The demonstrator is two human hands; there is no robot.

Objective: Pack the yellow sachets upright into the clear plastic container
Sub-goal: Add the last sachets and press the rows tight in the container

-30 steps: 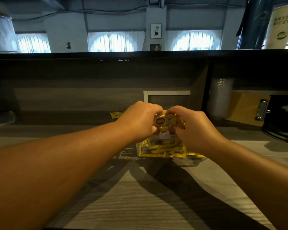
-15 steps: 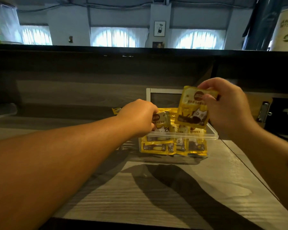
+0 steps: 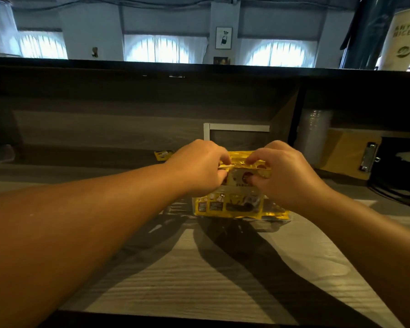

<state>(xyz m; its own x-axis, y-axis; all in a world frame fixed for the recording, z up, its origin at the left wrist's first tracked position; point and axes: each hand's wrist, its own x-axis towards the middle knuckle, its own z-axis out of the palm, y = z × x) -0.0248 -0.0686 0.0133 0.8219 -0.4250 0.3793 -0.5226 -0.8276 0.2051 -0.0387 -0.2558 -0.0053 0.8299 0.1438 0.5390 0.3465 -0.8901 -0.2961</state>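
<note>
1. Desk (image 3: pixel 223 280): pale grey wood-grain surface, nearest the camera. Two forearms reach over it and cast dark shadows toward the near edge.
2. Clear plastic container (image 3: pixel 240 215): stands on the desk at mid-depth, between and partly below both hands. Yellow sachets (image 3: pixel 230 207) fill it, standing upright in a row, with their lower printed bands visible through the front wall.
3. Left hand (image 3: pixel 199 169): fingers curled; the grip pinches the top edges of the sachets at the left side of the row.
4. Right hand (image 3: pixel 287 174): fingers curled; the grip pinches the top of the front sachet, thumb pressed on its printed face.
5. Sachet print: dark round logo and small characters, too blurred to read.
6. Loose sachet (image 3: pixel 163 155): lies on the desk behind the left hand, apart from the container.
7. Clipboard (image 3: pixel 350 153): leans in a recess at the right, next to a stack of clear cups (image 3: pixel 314 136).
8. Dark raised ledge (image 3: pixel 152 67): bounds the desk at the rear.
9. Room beyond: arched curtained windows (image 3: pixel 159 49), a framed picture (image 3: pixel 223 38) on a pillar, and a white banner (image 3: pixel 405 36) at the right reading partly "ANYTIM".
</note>
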